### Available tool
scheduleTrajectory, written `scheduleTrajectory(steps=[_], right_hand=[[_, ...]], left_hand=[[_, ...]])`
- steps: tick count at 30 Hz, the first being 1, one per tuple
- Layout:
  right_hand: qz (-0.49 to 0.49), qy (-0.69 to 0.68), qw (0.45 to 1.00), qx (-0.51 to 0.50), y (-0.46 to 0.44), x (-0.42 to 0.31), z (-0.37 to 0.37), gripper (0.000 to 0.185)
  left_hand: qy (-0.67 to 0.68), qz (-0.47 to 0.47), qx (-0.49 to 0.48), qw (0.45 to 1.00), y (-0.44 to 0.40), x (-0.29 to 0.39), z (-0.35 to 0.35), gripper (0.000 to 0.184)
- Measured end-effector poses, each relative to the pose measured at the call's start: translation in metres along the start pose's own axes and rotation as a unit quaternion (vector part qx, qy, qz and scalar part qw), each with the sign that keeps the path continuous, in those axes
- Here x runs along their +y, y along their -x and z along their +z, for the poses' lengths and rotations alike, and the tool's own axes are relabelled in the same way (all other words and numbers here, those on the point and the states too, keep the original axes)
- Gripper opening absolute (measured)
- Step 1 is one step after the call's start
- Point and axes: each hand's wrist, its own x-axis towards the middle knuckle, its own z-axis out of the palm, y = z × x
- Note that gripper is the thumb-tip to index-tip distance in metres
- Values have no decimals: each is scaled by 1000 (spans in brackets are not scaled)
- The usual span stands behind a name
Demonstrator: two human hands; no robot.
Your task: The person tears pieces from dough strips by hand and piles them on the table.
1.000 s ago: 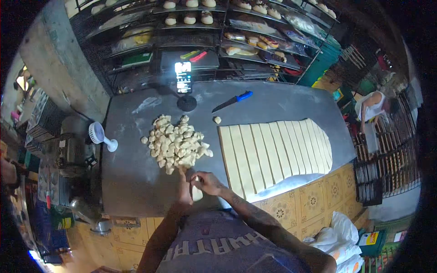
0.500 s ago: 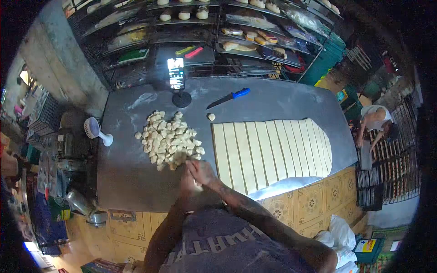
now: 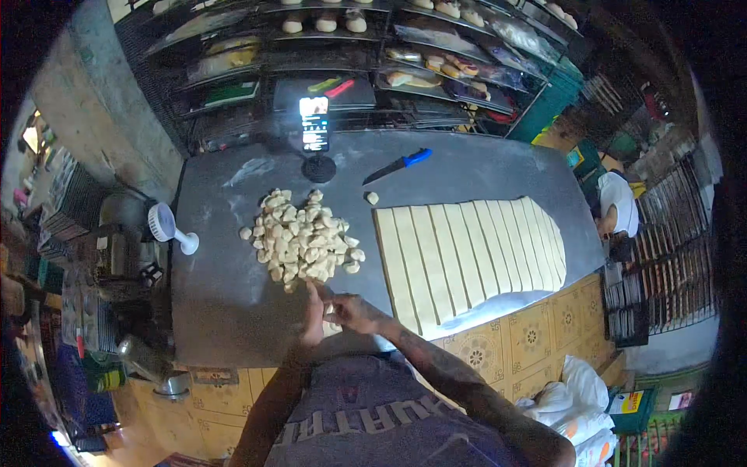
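The right hand has its fingers clamped on a dough piece beside the left hand, whose grip I can't make out; dough lumps heap at their eleven o'clock, the strip-cut dough sheet at two.

A bakery workroom around us, buns on shelves before us, dough strips and dough pieces on our table
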Motion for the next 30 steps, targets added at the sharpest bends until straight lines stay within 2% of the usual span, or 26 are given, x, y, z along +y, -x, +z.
scheduleTrajectory(steps=[2,3,4,7,8,11,12,14,15,16,17,18,19,20,22,23,24,26,27,28,29,30], right_hand=[[6,91,996,21,6,11,-2,39],[7,138,990,28,6,11,-7,39],[6,134,991,27,8,12,-9,39],[101,83,987,93,18,2,-20,36],[101,80,988,90,20,8,-22,36],[41,259,956,133,18,35,-22,32],[42,257,957,131,15,44,-21,32],[-21,328,938,108,5,65,-13,34],[-54,364,925,97,3,62,-12,36],[-55,365,924,97,0,59,-14,36],[-3,298,950,90,-6,38,-24,37],[49,228,969,86,-12,17,-32,38],[102,153,979,84,-15,3,-33,38],[102,153,978,94,-20,10,-28,38],[20,189,966,177,-42,49,-28,41],[-24,209,953,217,-52,51,-32,43],[-26,215,951,222,-57,54,-37,43],[-144,246,913,292,-57,49,-45,38],[-207,262,886,321,-64,44,-50,37],[-211,266,885,318,-58,21,-46,37],[-184,293,887,305,-39,2,-32,38],[-158,320,887,293,-25,-19,-21,40]], left_hand=[[108,58,-76,990,2,-10,8,52],[109,61,-76,989,-1,-17,10,52],[81,58,-74,992,-2,-25,8,55],[1,46,-68,997,-12,-62,-2,61],[-26,42,-65,997,-15,-71,-3,63],[-79,26,-54,995,-7,-81,10,68],[-44,69,-63,995,-2,-80,17,66],[25,155,-84,984,19,-59,42,63],[26,156,-85,984,23,-51,50,63],[-221,194,-42,955,28,-42,56,62],[-453,220,3,864,32,-33,59,66],[-657,235,48,715,32,-27,57,74],[-659,238,42,712,28,-24,47,74],[-674,309,19,671,15,-24,29,65],[-682,449,-24,576,-8,-18,7,53],[-678,460,-27,573,-2,-4,15,53],[-630,375,-60,677,9,5,21,52],[-504,173,-121,838,34,26,22,50],[-503,181,-120,837,31,38,20,50],[-371,128,-80,916,27,47,19,48],[-230,65,-39,970,27,49,18,47],[-82,2,1,997,24,51,18,47]])
